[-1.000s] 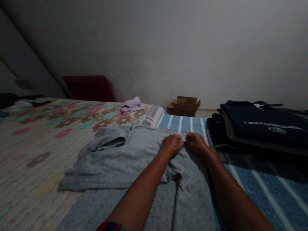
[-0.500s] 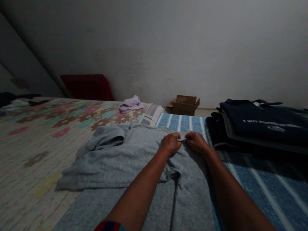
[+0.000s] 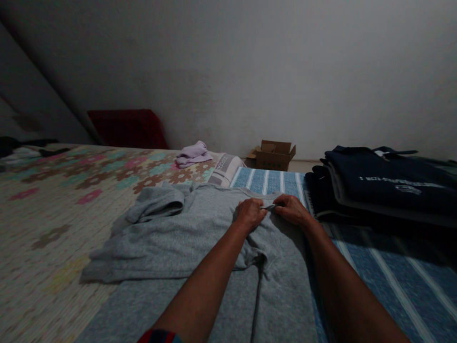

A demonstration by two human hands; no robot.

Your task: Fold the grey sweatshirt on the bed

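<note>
Grey knit garment [image 3: 185, 233], rumpled, spread flat across bed, one sleeve folded over at left, far edge pinched up, dark cord trailing down its middle

- I see a plain grey-white wall [image 3: 250, 71] filling the upper half of the frame. The light is dim, and darkest toward the upper left.
- A dark red cushion [image 3: 126, 128] sits at the foot of the wall, left of centre.
- A floral bedcover [image 3: 53, 209] spreads across the left side, and a blue striped sheet [image 3: 392, 276] covers the lower right.
- An open cardboard box [image 3: 273, 155] stands on a pale strip of floor [image 3: 303, 166] by the wall, near the centre.
</note>
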